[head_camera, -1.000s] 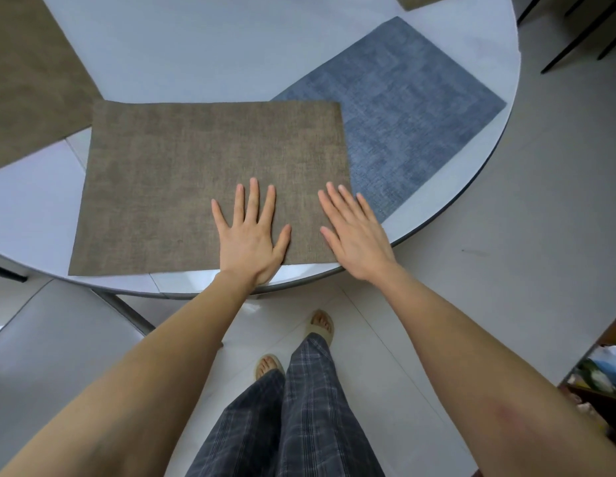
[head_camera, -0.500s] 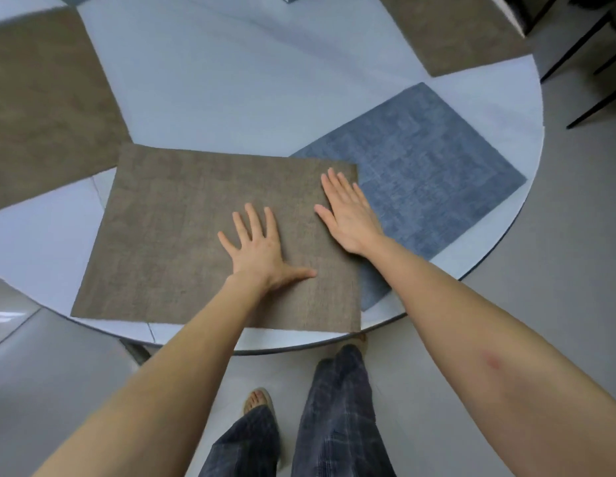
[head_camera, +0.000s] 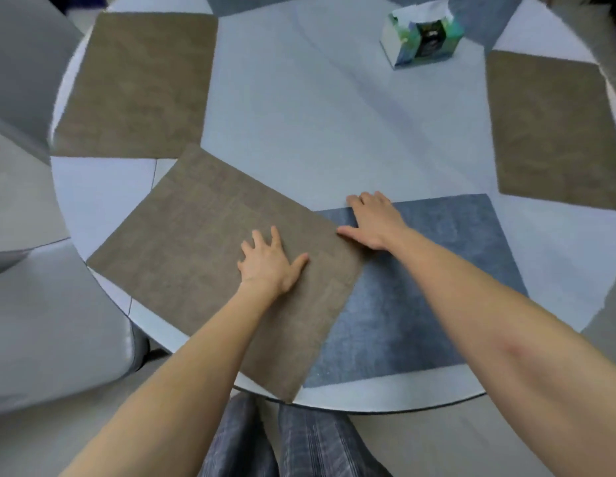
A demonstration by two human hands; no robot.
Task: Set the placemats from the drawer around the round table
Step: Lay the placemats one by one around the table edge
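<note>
Nearly done w/ the round table [head_camera: 299,115]: mats upper left, right, far edge. Left hand [head_camera: 270,265], fingers spread flat, pins brown placemat [head_camera: 196,242] lower centre; it overlaps blue placemat [head_camera: 437,270]. Right hand [head_camera: 375,222] flat on blue's corner. Needs separating.

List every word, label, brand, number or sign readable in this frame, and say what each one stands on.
None can be read.
Green, white and dark printed tissue box at the far side of the round white table: a dark panel carries some pale print, too blurred to read.
Brown woven placemats and blue woven placemat: no text visible.
</note>
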